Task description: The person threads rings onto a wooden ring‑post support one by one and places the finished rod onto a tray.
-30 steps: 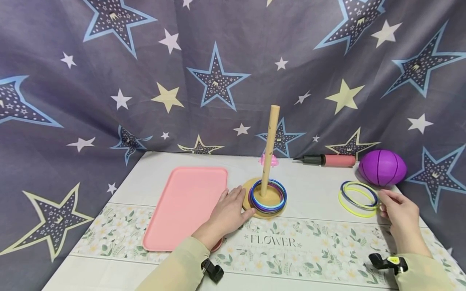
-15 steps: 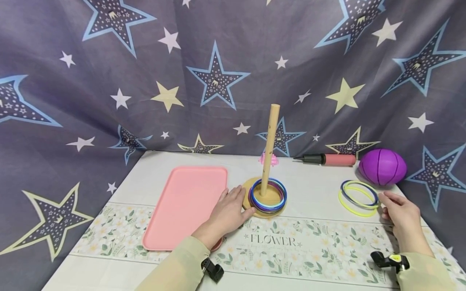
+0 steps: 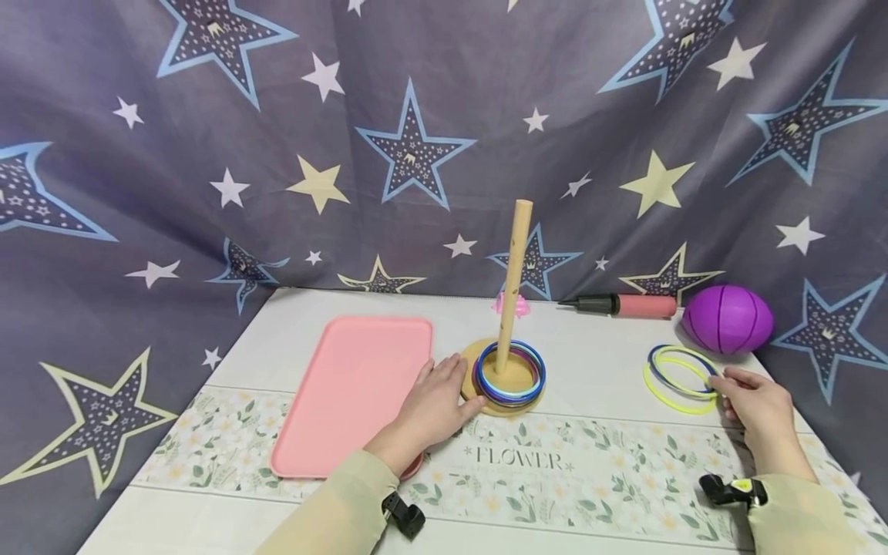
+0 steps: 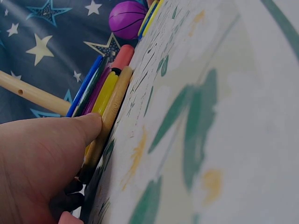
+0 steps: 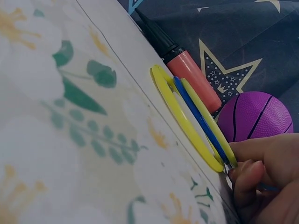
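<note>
A wooden peg (image 3: 515, 285) stands upright on a round wooden base (image 3: 472, 362), with blue, purple and yellow rings (image 3: 509, 399) stacked around its foot. My left hand (image 3: 433, 401) rests at the base's left side, fingers extended; its thumb (image 4: 91, 126) touches the base's edge in the left wrist view. To the right, loose rings lie in a small pile: a yellow ring (image 5: 187, 130) at the bottom, a blue ring (image 5: 194, 109) over it and another yellow ring (image 5: 205, 116) on top. My right hand (image 3: 756, 405) pinches the upper yellow ring's right edge between thumb and fingers.
Left of the peg lies a pink tray (image 3: 354, 385), partly under my left forearm. Along the back are a pink object (image 3: 513, 306), a red and black hand pump (image 3: 641, 306) and a purple ball (image 3: 727, 318). A star-patterned curtain (image 3: 430, 231) hangs behind the table.
My right hand has shifted slightly left, its fingertips now overlapping the right edge of the loose rings. The left hand, peg and stacked rings stay where they were.
</note>
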### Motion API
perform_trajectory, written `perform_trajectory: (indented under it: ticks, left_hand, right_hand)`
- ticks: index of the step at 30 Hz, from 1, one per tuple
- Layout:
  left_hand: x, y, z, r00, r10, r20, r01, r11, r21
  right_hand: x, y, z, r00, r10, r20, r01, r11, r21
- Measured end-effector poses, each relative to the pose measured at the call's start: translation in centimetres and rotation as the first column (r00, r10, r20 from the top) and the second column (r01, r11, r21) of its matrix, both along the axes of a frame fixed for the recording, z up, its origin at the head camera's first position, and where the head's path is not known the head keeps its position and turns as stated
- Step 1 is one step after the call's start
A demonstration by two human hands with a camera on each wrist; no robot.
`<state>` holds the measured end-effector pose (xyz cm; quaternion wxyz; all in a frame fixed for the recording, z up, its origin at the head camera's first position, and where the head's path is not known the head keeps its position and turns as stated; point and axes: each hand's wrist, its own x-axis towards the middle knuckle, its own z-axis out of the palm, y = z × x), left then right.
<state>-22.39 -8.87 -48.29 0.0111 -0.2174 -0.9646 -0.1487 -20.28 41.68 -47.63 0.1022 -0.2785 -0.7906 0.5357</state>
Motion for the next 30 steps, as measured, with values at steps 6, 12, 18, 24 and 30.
perform_trajectory:
  ticks: [6,12,18,24,30]
  left_hand:
    - [0.2,0.07,0.01,1.0,-0.006,-0.002,0.006,1.0,0.001]
    - [0.12,0.03,-0.04,1.0,-0.006,-0.001,0.006,1.0,0.003]
    - [0.14,-0.04,0.09,1.0,-0.006,-0.007,0.006,1.0,0.007]
    - [0.06,-0.08,0.04,1.0,-0.005,0.001,0.005,1.0,0.008]
    - [0.11,-0.11,0.0,1.0,-0.007,-0.005,0.007,1.0,0.002]
  right_hand:
    - [0.04,0.29,-0.47,1.0,0.012,0.006,-0.013,0.999,0.045]
    - [0.1,0.34,-0.66,1.0,0.009,0.004,-0.009,1.0,0.025]
    - [0.1,0.2,-0.4,1.0,0.021,-0.016,-0.021,1.0,0.005]
    - [0.36,0.33,-0.47,0.996,0.038,-0.075,-0.042,0.998,-0.053]
    - [0.6,0.46,-0.44,0.988,0.004,-0.156,-0.035,0.98,-0.196]
